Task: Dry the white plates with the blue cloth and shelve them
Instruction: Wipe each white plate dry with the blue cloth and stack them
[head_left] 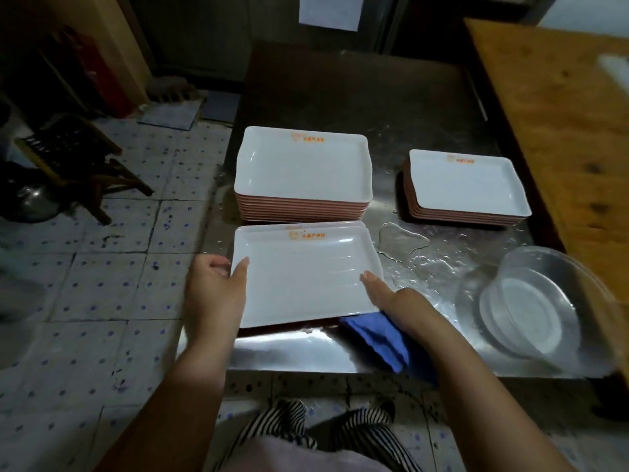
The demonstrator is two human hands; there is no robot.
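A white rectangular plate (pixel 303 274) is held just above the steel table's front edge. My left hand (pixel 214 287) grips its left rim, thumb on top and fingers underneath. My right hand (pixel 398 301) holds its right rim with the thumb on the plate, and the blue cloth (pixel 377 338) is bunched under this hand and hangs over the table edge. Behind the held plate stands a tall stack of white plates (pixel 303 172) with pink undersides. A lower stack of white plates (pixel 466 185) stands at the right.
The steel table (pixel 357 97) is wet, with a puddle (pixel 401 243) right of the held plate. Clear plastic bowls (pixel 537 301) lie at the front right. A wooden counter (pixel 561 114) borders the right side. A wooden stool (pixel 78 158) stands on the tiled floor at left.
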